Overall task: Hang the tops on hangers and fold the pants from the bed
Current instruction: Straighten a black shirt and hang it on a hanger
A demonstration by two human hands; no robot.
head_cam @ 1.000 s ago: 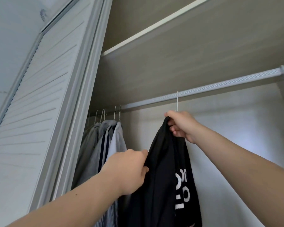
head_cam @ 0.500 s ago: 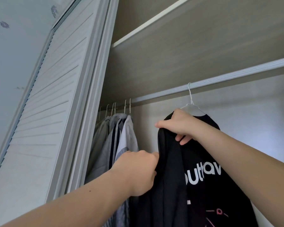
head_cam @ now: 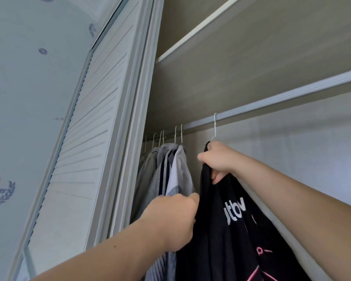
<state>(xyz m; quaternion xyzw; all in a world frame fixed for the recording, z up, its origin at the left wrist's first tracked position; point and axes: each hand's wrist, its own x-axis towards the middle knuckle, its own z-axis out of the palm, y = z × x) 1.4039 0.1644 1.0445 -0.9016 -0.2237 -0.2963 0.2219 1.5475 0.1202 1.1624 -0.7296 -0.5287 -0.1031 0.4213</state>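
Observation:
A black top (head_cam: 227, 236) with white lettering and pink lines hangs on a white wire hanger (head_cam: 215, 126), whose hook is over the silver closet rail (head_cam: 282, 98). My right hand (head_cam: 219, 161) grips the top at its shoulder, just under the hook. Lower down, my left hand (head_cam: 172, 220) grips the black fabric at its left edge. The hanger's lower part is hidden by my right hand and the cloth.
Several grey, striped and white shirts (head_cam: 168, 171) hang on hangers at the rail's left end, touching my left hand. A white louvred closet door (head_cam: 79, 159) stands to the left. A shelf (head_cam: 251, 57) runs above the rail. Bare rail continues to the right.
The black top and its hanger have slid left along the rail toward the hung shirts. The top has turned more edge-on, and both hands keep their grip.

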